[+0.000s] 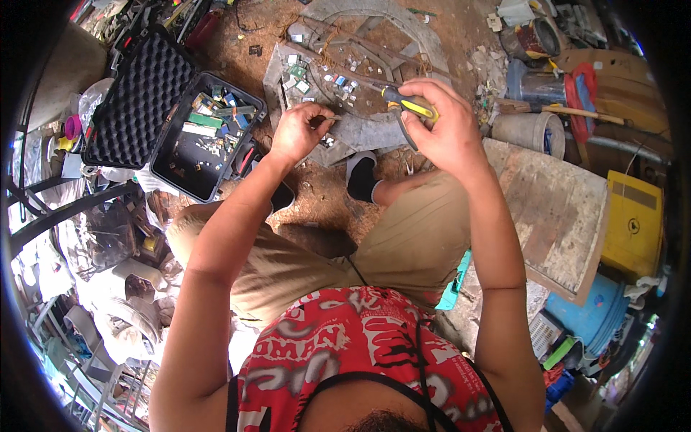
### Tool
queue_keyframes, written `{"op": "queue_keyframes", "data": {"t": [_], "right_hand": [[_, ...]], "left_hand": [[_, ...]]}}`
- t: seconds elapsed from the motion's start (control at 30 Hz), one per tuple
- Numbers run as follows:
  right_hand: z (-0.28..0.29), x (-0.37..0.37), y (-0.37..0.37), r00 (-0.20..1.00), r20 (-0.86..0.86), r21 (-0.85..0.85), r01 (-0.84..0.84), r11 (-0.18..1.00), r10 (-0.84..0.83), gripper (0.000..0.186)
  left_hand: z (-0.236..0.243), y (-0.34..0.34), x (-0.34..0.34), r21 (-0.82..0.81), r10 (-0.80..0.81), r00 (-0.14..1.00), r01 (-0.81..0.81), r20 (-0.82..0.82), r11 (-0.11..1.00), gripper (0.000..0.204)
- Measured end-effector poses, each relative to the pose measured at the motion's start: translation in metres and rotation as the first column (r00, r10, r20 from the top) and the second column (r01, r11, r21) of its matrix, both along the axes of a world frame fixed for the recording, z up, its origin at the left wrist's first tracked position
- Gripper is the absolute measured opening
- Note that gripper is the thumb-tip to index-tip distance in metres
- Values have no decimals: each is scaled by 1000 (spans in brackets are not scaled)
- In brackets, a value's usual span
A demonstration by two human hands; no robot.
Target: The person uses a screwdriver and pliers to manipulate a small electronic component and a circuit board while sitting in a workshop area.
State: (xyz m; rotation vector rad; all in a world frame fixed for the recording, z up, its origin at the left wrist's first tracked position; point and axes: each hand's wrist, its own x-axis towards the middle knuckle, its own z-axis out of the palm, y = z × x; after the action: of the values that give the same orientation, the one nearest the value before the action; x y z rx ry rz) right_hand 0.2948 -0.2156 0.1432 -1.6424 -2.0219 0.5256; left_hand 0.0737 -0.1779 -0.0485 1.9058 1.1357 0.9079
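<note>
My right hand (450,129) is wrapped round a pair of pliers (419,108) with yellow-and-black handles, its jaws pointing left over the work area. My left hand (299,132) is closed in a pinch on a small thin piece (334,117), too small to name. Both hands hover above a grey slab (371,133) on the ground. Small electronic parts and green circuit board pieces (298,71) lie scattered on it, just beyond my hands. The pliers' tip is apart from the piece in my left hand.
At the left lies an open black case (164,169) with a foam-lined lid, holding circuit boards and small parts. A worn wooden board (543,209), a yellow panel (633,223), a blue bucket (594,309) and a grey bucket (525,131) stand at the right.
</note>
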Motion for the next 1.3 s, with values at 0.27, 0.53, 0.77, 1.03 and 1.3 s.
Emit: {"op": "queue_keyframes", "data": {"t": [0.27,0.53,0.77,1.03,1.3], "right_hand": [[-12,-17,3,960,-278,-23,-47,999,39,29],[-26,-18,10,983,-109,100,-134,986,145,32],[-35,-23,14,979,-75,85,-181,980,187,33],[-29,-33,20,978,-70,46,-194,980,197,33],[-36,-40,33,976,70,194,-215,957,205,38]], "left_hand": [[-3,2,2,-82,-3,1000,1,-23,997,16],[1,2,3,-96,3,999,-8,-45,995,16],[-2,2,3,-62,-8,999,6,-31,998,16],[3,0,3,-90,13,1000,-13,-9,996,20],[3,0,5,-69,49,998,-51,-38,996,18]]}}
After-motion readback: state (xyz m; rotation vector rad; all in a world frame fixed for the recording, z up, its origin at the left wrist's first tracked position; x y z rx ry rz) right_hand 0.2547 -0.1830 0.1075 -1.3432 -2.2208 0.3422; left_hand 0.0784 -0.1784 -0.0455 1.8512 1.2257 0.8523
